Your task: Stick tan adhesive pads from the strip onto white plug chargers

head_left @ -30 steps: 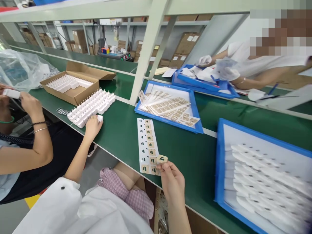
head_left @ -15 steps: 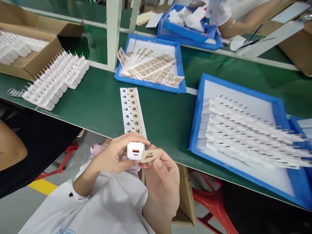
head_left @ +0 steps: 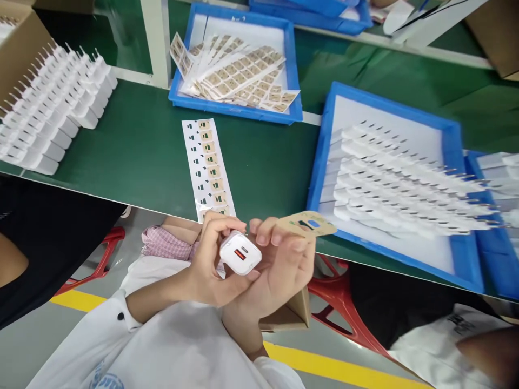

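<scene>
My left hand (head_left: 213,267) grips a white charger (head_left: 240,253), its port face with a red-lined slot and a smaller slot turned up toward me. Between the thumb and fingers of my right hand (head_left: 279,265) is a tan sticker (head_left: 310,223) with cut-out slots, held to the right of the charger and apart from it. Just beyond my hands, a white sheet of tan stickers (head_left: 208,162) lies on the green table, one column of it bare of stickers.
A blue tray (head_left: 239,112) holds piled sticker sheets. Rows of white chargers fill a larger blue tray (head_left: 324,146) on the right; more white chargers (head_left: 60,119) stand in rows at left beside a cardboard box (head_left: 24,43). People sit on both sides.
The sticker has moved right and up, away from the charger, and tilted. The charger has turned, so its ports slant and face up more. My view has shifted.
</scene>
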Demonstrator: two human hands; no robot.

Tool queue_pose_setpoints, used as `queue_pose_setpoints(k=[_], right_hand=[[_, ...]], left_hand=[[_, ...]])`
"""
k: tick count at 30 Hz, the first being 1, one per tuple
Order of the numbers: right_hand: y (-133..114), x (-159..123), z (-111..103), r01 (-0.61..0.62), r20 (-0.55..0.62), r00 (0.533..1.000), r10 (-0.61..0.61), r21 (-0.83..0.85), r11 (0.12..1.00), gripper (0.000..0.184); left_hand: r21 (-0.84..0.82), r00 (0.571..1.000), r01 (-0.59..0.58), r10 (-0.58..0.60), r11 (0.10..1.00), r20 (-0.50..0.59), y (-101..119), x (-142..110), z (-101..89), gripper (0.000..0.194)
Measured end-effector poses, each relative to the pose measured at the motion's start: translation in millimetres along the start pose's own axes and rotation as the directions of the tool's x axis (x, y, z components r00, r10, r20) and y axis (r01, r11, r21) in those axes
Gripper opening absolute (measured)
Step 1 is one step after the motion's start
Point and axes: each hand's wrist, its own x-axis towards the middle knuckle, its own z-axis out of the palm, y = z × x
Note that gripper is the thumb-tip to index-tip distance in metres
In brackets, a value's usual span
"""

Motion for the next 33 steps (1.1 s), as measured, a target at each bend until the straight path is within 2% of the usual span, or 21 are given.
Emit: queue_pose_setpoints(k=[2,4,6,9,12,13,15,17,19,22,28,33], right_hand=[[3.0,7.2,6.1,0.089,-0.026,0.996,-0.090,-0.040,0.995,0.031],[6.5,14.8,10.1,0.123,-0.048,0.991,-0.127,-0.064,0.990,0.033],[8.0,20.8,10.7,0.129,-0.064,0.989,-0.134,-0.074,0.989,0.034],[0.6,21.9,4.3,0.110,-0.029,0.993,-0.112,-0.055,0.992,0.032],[-15.9,14.0,-8.3,-0.053,0.121,0.991,0.053,-0.009,0.999,0.030],[-21.1,10.5,-12.5,-0.138,0.196,0.971,0.135,-0.001,0.990,0.029],[-28.1,4.1,-18.8,-0.293,0.328,0.903,0.277,0.000,0.956,0.030],[-29.7,-0.5,-21.6,-0.381,0.407,0.844,0.351,-0.009,0.925,0.033],[-27.7,-3.0,-21.5,-0.416,0.424,0.821,0.382,-0.014,0.909,0.035],[-24.1,-4.3,-19.5,-0.434,0.426,0.812,0.399,-0.017,0.901,0.035],[-22.3,-7.3,-18.1,-0.430,0.398,0.820,0.411,-0.045,0.902,0.037],[-21.6,-6.7,-16.8,-0.430,0.395,0.820,0.415,-0.054,0.901,0.041]], left_hand=[[-0.023,0.996,0.010,-0.008,1.000,0.093,1.0,2.5,-1.0,0.058],[-0.086,0.977,0.034,-0.016,0.996,0.211,1.3,6.5,-4.1,0.057],[-0.114,0.968,0.053,-0.022,0.992,0.251,0.3,9.6,-6.8,0.050],[-0.093,0.975,0.028,-0.006,0.995,0.222,-1.7,12.5,-12.1,0.042],[-0.075,0.972,-0.038,0.055,0.996,0.228,-1.6,16.1,-21.2,0.050],[-0.066,0.971,-0.073,0.086,0.995,0.223,-1.1,17.8,-24.3,0.054],[-0.035,0.966,-0.154,0.158,0.987,0.206,0.3,21.4,-29.0,0.061],[-0.016,0.956,-0.209,0.208,0.978,0.208,2.2,24.4,-31.0,0.059],[-0.010,0.952,-0.216,0.213,0.976,0.218,4.3,25.8,-31.0,0.055],[-0.003,0.959,-0.187,0.183,0.982,0.217,6.5,25.8,-30.3,0.053],[0.041,0.952,-0.223,0.209,0.974,0.222,4.4,25.5,-31.1,0.051],[0.050,0.958,-0.205,0.190,0.977,0.216,3.7,26.3,-31.8,0.051]])
